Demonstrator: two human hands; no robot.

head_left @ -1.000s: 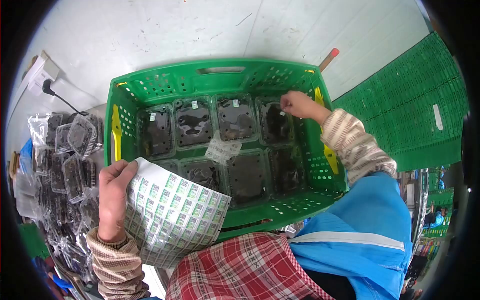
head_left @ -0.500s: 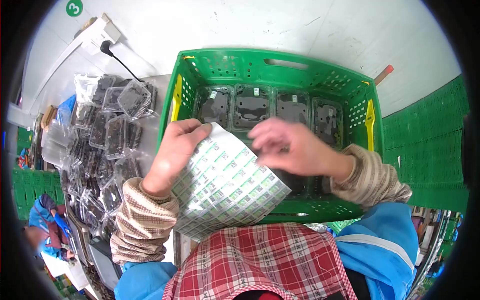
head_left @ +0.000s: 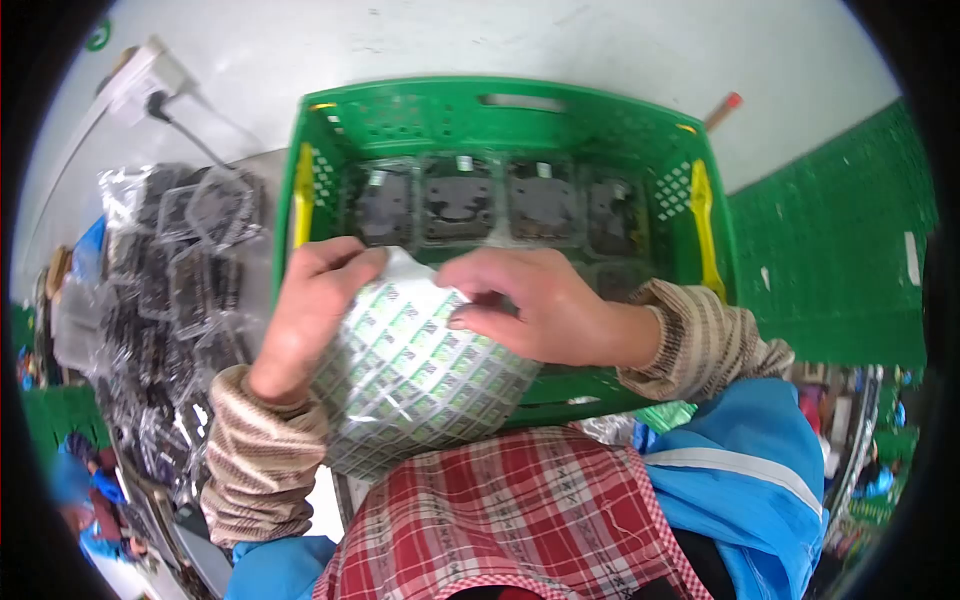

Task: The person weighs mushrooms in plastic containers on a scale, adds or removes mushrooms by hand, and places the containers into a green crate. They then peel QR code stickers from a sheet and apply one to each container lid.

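Far left: a heap of clear clamshell boxes (head_left: pixel 175 270) with dark contents lies on the tabletop (head_left: pixel 265 170). It is blurred, so single boxes are hard to separate, and its lower part runs out of the lens circle. Above it is a white power strip (head_left: pixel 140 75) with a dark cable (head_left: pixel 185 135), partly cut by the edge of view.

Left hand (head_left: pixel 310 315): closed on the left edge of the label sheet (head_left: pixel 420 375), thumb on top near the upper corner. The fingers are under the sheet and not visible. A striped sleeve (head_left: pixel 265 455) covers the wrist.

Label sheet: white, with rows of small green-and-white labels, bowed upward. It is held in front of the near wall of the green crate (head_left: pixel 500 105) and above the red plaid cloth (head_left: pixel 510 520). The print is illegible. The right hand covers its upper right part.

Right hand (head_left: pixel 535 305): palm down on the sheet, fingers bent and close together, fingertips and thumb meeting at the sheet's upper middle. I cannot tell whether a label is pinched, because the fingers hide the contact spot.

Green crate: behind both hands. The far row of four packed boxes (head_left: pixel 455 205) is visible but blurred. The near row is almost wholly hidden by the hands and the sheet. A yellow clip (head_left: pixel 303 190) sits on the left wall.

Right: a green lattice surface (head_left: pixel 840 230) is cut off by the lens edge. A red-tipped stick (head_left: pixel 722 105) shows only its end past the crate's far corner. A blue garment (head_left: pixel 745 480) fills the lower right.
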